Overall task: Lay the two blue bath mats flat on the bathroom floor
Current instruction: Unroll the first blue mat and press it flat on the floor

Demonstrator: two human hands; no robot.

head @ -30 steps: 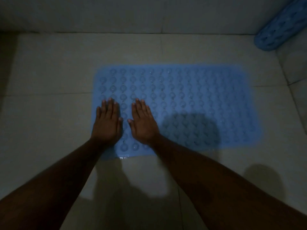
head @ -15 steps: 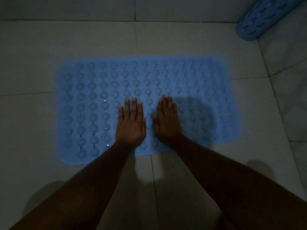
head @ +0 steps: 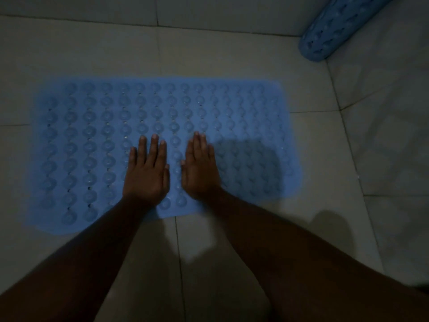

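One blue bath mat (head: pixel 92 135) lies spread flat on the tiled bathroom floor (head: pixel 232 54), studded face up, its long edges running left to right. The left hand (head: pixel 147 173) rests palm down on the mat near its front edge, fingers straight and slightly spread. The right hand (head: pixel 200 168) lies just beside it, also palm down, fingers straight and held together. Neither hand grips anything. A shadow falls on the mat to the right of the right hand. The second blue mat (head: pixel 334 26) remains rolled, lying at the upper right against the base of the wall (head: pixel 209 8), well apart from the flat mat.
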